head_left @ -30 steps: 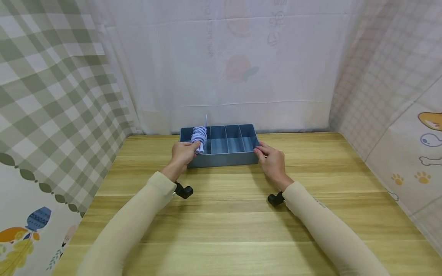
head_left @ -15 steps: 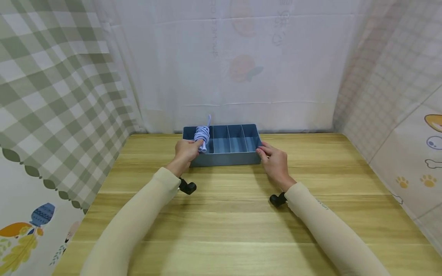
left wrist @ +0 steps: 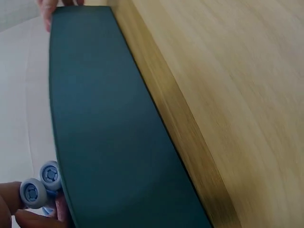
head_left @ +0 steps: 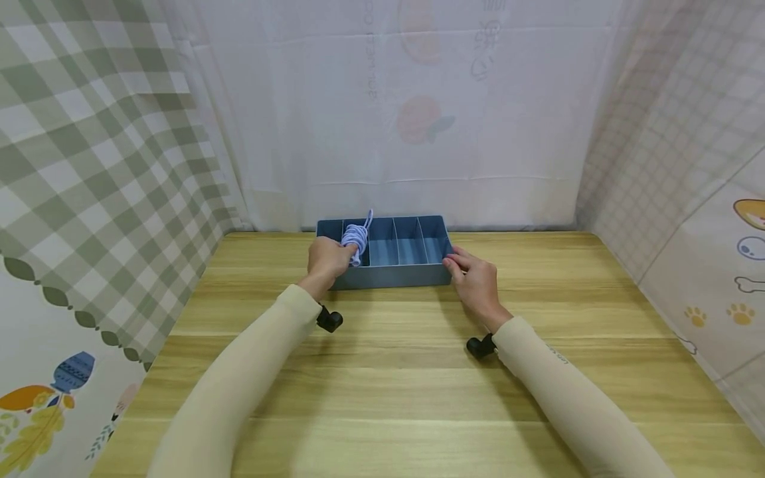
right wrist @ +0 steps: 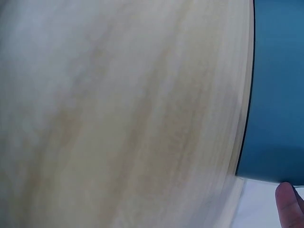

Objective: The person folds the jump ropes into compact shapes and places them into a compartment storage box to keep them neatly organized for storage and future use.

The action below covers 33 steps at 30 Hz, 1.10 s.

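A blue-grey divided box [head_left: 391, 276] stands at the back of the table. My left hand [head_left: 330, 259] pinches a wound lavender rope [head_left: 356, 235] over the second compartment from the left. Its lower part dips below the front rim, and a loop sticks up at the back. In the left wrist view, two round capped ends of the rope [left wrist: 50, 175] show beside my fingers [left wrist: 35, 219], against the box's rim. At the box's front right corner, my right hand [head_left: 476, 282] grips the wall; its thumb [right wrist: 289, 204] shows in the right wrist view.
The wooden table [head_left: 394, 372] reaches back to a pale cloth [head_left: 406, 153] hanging just behind the box. A green checked cloth [head_left: 107, 146] hangs at the left and a printed one [head_left: 711, 265] at the right. Thin dividers split the box into several compartments.
My left hand has moved slightly right, and the rope has gone lower into the second compartment, its loop sinking and tilting right. My right hand keeps its place on the box.
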Each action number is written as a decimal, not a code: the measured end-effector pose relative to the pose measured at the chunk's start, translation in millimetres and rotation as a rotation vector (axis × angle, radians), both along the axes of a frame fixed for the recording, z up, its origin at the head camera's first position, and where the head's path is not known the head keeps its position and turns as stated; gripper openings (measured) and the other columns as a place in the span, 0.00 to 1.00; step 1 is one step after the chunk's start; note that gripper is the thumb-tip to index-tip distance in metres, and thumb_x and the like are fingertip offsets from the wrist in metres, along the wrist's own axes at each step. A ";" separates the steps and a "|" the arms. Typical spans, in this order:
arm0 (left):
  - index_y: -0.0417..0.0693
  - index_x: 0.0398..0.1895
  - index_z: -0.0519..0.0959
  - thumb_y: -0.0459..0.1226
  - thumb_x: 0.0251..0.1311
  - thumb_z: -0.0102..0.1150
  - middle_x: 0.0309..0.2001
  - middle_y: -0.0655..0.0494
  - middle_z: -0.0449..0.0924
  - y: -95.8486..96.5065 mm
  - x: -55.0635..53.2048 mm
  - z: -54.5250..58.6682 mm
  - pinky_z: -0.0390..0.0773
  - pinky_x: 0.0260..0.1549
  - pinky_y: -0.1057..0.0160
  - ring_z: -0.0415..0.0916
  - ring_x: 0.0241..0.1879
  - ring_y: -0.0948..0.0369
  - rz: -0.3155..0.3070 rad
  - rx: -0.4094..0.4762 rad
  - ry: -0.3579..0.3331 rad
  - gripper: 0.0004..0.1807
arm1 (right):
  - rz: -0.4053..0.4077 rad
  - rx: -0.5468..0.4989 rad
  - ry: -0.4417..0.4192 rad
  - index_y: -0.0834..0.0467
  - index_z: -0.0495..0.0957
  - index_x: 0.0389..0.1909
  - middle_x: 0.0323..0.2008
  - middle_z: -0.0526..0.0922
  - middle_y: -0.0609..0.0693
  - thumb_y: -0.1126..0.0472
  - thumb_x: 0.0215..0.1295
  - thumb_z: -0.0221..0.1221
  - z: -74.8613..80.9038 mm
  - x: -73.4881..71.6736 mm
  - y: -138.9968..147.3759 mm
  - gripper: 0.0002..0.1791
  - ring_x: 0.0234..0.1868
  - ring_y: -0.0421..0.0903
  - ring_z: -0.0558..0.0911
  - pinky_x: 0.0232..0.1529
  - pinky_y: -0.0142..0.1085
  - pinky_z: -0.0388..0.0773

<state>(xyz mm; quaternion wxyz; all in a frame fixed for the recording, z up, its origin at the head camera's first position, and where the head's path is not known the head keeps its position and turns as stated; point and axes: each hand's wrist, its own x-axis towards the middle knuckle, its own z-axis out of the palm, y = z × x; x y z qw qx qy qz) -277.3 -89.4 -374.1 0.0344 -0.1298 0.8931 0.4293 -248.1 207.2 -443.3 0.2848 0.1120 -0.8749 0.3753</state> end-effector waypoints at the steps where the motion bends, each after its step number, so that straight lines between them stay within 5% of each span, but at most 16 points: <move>1: 0.47 0.18 0.77 0.49 0.69 0.63 0.21 0.58 0.66 0.5 -1.1 -0.3 0.62 0.17 0.63 0.67 0.22 0.60 -0.005 -0.034 0.005 0.23 | 0.001 0.000 -0.002 0.68 0.87 0.44 0.55 0.84 0.62 0.62 0.69 0.67 0.3 0.1 0.0 0.12 0.48 0.57 0.87 0.43 0.47 0.85; 8: 0.51 0.16 0.69 0.45 0.66 0.62 0.23 0.54 0.70 3.0 -5.3 -3.2 0.68 0.18 0.60 0.72 0.26 0.56 -0.061 -0.284 0.057 0.21 | 0.003 -0.008 -0.030 0.69 0.87 0.46 0.56 0.83 0.63 0.63 0.70 0.66 0.7 1.0 -0.5 0.12 0.49 0.57 0.87 0.44 0.47 0.84; 18: 0.52 0.13 0.62 0.35 0.66 0.58 0.17 0.57 0.62 11.9 -7.3 -12.9 0.66 0.17 0.59 0.70 0.20 0.56 -0.172 -0.486 0.219 0.23 | -0.001 -0.001 -0.036 0.68 0.87 0.47 0.57 0.83 0.62 0.62 0.70 0.66 -1.0 -1.4 0.4 0.13 0.48 0.56 0.88 0.43 0.46 0.84; 23: 0.52 0.12 0.63 0.39 0.68 0.62 0.18 0.56 0.66 15.7 -9.4 -15.5 0.70 0.21 0.58 0.72 0.23 0.56 -0.204 -0.600 0.231 0.25 | -0.004 0.001 -0.038 0.68 0.87 0.47 0.58 0.83 0.61 0.61 0.70 0.66 1.0 -1.3 0.5 0.13 0.48 0.56 0.88 0.43 0.46 0.84; 27: 0.53 0.11 0.66 0.47 0.64 0.70 0.18 0.57 0.67 13.9 -10.5 -17.0 0.71 0.19 0.60 0.73 0.22 0.57 -0.222 -0.613 0.249 0.28 | -0.001 -0.010 -0.050 0.69 0.86 0.47 0.58 0.82 0.62 0.62 0.70 0.66 0.9 -0.6 0.2 0.13 0.48 0.57 0.87 0.43 0.47 0.84; 33: 0.49 0.10 0.76 0.50 0.66 0.68 0.12 0.58 0.69 1.3 -6.7 -14.5 0.62 0.14 0.64 0.70 0.17 0.59 -0.229 -0.457 0.402 0.28 | -0.005 -0.008 -0.056 0.69 0.86 0.47 0.58 0.82 0.62 0.62 0.70 0.66 1.4 0.9 -0.1 0.13 0.48 0.57 0.87 0.43 0.47 0.84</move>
